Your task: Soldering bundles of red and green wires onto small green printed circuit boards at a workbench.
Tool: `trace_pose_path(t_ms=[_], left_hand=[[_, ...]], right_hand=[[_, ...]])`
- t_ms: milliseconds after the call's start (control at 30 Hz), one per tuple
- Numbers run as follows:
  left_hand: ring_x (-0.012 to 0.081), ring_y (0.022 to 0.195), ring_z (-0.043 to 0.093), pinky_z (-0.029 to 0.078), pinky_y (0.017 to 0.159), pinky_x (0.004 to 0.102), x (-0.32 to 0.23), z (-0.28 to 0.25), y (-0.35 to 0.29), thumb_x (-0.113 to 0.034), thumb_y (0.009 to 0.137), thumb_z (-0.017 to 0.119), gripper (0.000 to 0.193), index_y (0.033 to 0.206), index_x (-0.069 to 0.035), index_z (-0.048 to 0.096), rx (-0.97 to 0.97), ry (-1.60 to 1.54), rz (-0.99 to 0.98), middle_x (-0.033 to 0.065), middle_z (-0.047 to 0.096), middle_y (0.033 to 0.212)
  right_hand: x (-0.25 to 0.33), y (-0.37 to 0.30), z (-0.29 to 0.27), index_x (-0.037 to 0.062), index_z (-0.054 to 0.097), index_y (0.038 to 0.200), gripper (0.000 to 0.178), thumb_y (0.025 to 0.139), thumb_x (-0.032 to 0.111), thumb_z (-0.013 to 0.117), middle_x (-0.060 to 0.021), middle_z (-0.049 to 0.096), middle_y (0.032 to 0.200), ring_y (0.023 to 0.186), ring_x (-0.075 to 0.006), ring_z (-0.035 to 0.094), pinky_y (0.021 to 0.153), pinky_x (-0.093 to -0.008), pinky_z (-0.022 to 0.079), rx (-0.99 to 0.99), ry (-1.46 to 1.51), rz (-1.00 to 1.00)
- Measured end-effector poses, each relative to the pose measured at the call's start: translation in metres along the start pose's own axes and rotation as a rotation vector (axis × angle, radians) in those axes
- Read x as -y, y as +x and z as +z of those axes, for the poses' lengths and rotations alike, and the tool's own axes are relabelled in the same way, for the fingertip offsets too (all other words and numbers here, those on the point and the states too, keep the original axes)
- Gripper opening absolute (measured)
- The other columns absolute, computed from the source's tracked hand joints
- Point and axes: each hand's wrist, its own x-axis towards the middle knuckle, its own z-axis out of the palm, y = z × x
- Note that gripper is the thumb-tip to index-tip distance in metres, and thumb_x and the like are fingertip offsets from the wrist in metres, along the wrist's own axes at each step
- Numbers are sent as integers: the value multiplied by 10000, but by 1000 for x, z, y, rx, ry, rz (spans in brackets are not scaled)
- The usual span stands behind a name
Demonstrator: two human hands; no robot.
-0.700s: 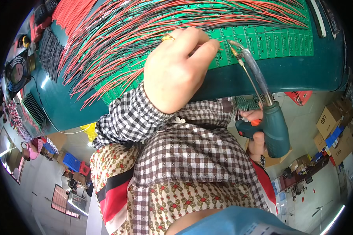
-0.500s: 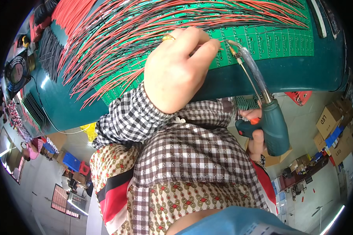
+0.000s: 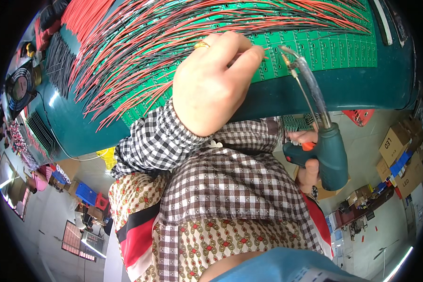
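Note:
My left hand (image 3: 214, 87) is closed in a pinch above the near edge of a sheet of green circuit boards (image 3: 317, 51). A short red wire end (image 3: 266, 58) sticks out past its fingertips; the rest of that wire is hidden by the hand. My right hand (image 3: 308, 175) is wrapped round the dark green handle of a soldering gun (image 3: 332, 155). The gun's bent metal tip (image 3: 286, 49) and thin feed tube stand over the boards, a little right of the wire end and apart from it. Many red and black wires (image 3: 141, 51) fan across the boards.
The sheet lies on a dark green tabletop (image 3: 352, 87) with a rounded near edge. At the left are bundles of red wires (image 3: 87, 19) and black wires (image 3: 60, 58), plus a black fan (image 3: 21, 87). Cardboard boxes (image 3: 399, 145) and a red stool (image 3: 359, 116) stand at the right.
The soldering gun has shifted slightly to the right, so its tip has drawn away from the red wire end. My left hand has stayed in place.

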Motion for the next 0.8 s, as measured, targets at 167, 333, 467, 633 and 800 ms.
trace_pose_path(t_ms=[167, 333, 467, 633, 800], left_hand=[[214, 729, 604, 502, 610, 307, 5, 3, 2, 45, 649, 667, 288, 919, -51, 670, -24, 2, 18, 55, 604, 843], [201, 728, 593, 497, 601, 306, -3, 0, -3, -73, 673, 621, 215, 884, -99, 650, 19, 99, -90, 37, 590, 849], [231, 766, 568, 500, 611, 322, -2, -3, -13, -122, 687, 558, 238, 911, -41, 567, 13, 48, -16, 83, 511, 833], [225, 773, 536, 466, 581, 298, -10, 9, -29, -145, 709, 538, 249, 908, -2, 582, -107, 77, -6, 87, 487, 841], [222, 803, 527, 453, 574, 296, -20, 4, -16, -146, 698, 551, 237, 885, -5, 584, -135, 33, 124, 80, 490, 847]], right_hand=[[9, 8, 0, -55, 471, 1128, 581, 857, 436, 623, -155, 559, 1034, 978, -260, 565, 849, -371, 472, -19, 153, 71], [8, 4, -2, -75, 263, 1346, 819, 875, 548, 507, -152, 508, 1083, 1027, -300, 513, 909, -472, 466, -31, 159, 70], [-18, 29, 6, -75, 325, 1287, 871, 846, 671, 409, -146, 534, 911, 803, -252, 537, 806, -382, 467, -165, 346, -97], [-1, 72, 7, -68, 255, 1345, 773, 918, 564, 379, -121, 515, 927, 863, -230, 520, 754, -326, 504, -76, 159, -228], [-6, 79, -33, 5, 210, 1414, 727, 934, 510, 414, -125, 521, 994, 979, -232, 518, 862, -324, 509, 27, 223, -147]])
